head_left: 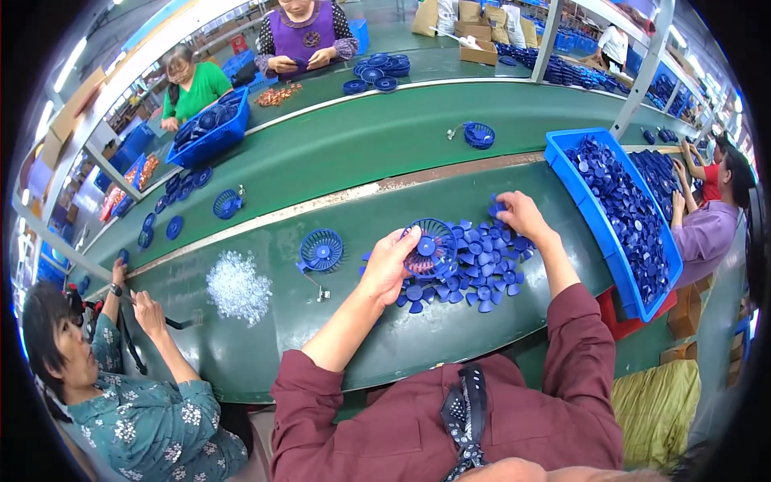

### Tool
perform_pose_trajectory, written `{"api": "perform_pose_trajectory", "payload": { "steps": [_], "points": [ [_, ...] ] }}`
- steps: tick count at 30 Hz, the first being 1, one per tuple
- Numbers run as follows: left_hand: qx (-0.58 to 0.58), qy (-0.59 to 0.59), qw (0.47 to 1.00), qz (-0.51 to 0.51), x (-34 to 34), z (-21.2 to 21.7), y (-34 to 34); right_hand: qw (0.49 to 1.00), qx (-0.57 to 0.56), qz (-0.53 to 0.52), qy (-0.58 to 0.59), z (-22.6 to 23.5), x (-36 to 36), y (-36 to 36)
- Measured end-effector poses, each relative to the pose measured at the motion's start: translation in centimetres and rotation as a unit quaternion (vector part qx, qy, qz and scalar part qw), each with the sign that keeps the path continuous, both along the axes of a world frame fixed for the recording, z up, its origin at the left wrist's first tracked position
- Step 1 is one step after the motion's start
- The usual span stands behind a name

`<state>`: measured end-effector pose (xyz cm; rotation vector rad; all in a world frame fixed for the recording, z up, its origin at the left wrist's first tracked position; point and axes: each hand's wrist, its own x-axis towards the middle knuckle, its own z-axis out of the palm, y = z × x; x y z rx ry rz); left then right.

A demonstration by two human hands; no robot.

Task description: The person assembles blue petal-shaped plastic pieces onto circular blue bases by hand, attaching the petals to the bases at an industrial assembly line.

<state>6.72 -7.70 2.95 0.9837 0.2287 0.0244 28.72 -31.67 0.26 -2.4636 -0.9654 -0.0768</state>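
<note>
Here, the left hand [389,263] is gripping a round blue fan grille [430,247], its fingers curled around the grille's nine o'clock rim and holding it tilted just above the green worktable [265,365]. The right hand [522,215] is reaching to the one o'clock edge of a heap of small blue fan blades [478,265], its fingertips pinching one blade [496,207] at the top of the heap. The grille is sitting at the heap's ten o'clock side, overlapping the nearest blades. At nine o'clock from the grille, a second blue grille with a thin wire [320,251] is lying flat on the table, and farther out the same way a pile of small clear plastic parts [238,286] is resting well apart. At three o'clock from the heap, a long blue bin [580,193] full of dark blue round parts is standing at an angle. Another person's hands [148,309] are working at the table's eight o'clock corner
</note>
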Motion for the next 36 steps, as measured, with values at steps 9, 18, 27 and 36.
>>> {"api": "perform_pose_trajectory", "payload": {
  "steps": [9, 18, 27, 36],
  "points": [
    [-0.027, 0.018, 0.999, 0.001, 0.3, 0.2, -0.2, 0.97, 0.121, 0.137, -0.158, 6.5, -14.2, 6.6],
    [0.032, 0.008, 0.999, 0.03, 0.0, -0.5, -1.7, 0.973, 0.099, 0.154, -0.139, 5.0, -15.2, 8.4],
    [0.306, -0.062, 0.946, 0.083, 0.3, -1.6, -0.9, 0.978, 0.19, 0.084, 0.029, 5.4, -14.1, 6.6],
    [0.403, -0.046, 0.91, 0.081, 1.0, -1.0, 0.7, 0.907, 0.222, 0.165, 0.317, 2.9, -10.9, 9.4]
  ]
}}
